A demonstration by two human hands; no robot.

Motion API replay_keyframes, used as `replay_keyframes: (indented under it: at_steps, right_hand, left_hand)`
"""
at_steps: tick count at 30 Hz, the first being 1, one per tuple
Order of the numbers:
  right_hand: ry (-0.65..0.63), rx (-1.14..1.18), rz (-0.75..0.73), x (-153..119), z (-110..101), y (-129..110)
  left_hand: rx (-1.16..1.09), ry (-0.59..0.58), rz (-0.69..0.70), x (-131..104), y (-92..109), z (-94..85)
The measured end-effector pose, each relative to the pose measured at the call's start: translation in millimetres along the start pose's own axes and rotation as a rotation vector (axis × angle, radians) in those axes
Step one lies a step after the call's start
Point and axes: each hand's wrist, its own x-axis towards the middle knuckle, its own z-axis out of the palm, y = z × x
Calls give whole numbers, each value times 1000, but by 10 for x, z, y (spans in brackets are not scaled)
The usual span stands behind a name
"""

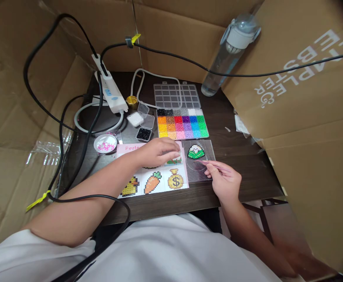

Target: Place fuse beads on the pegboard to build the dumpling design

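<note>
My right hand (225,180) pinches a pair of pink tweezers (218,165), their tips at the lower edge of a small bead figure (196,152). That figure, white above and green below with a dark outline, sits on a clear pegboard (202,176). Across the printed pattern sheet (165,174) rests my left hand (162,150), fingers stretched out and slightly curved, close to the pegboard's left edge. It covers part of the upper patterns; a carrot, a money bag and a yellow figure show below it. I see nothing held in the left hand.
Behind the sheet stands a sorted bead box (183,124) with its lid (177,96) open. Small boxes of white beads (135,119) and black beads (144,134), a dish of pink beads (105,144), a power strip (111,92), loose black cables (61,129) and a water bottle (230,55) surround the work.
</note>
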Motion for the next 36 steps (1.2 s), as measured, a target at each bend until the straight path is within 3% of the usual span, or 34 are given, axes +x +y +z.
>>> replay_keyframes:
  at_steps: [18, 27, 36]
  right_hand:
    - [23, 1, -18, -1, -25, -7]
    - [186, 294, -51, 77, -46, 15]
    - [201, 234, -50, 81, -56, 20]
  left_hand:
    - [12, 16, 22, 0, 10, 8]
    - [2, 19, -7, -60, 6, 27]
    - [45, -101, -1, -67, 21, -10]
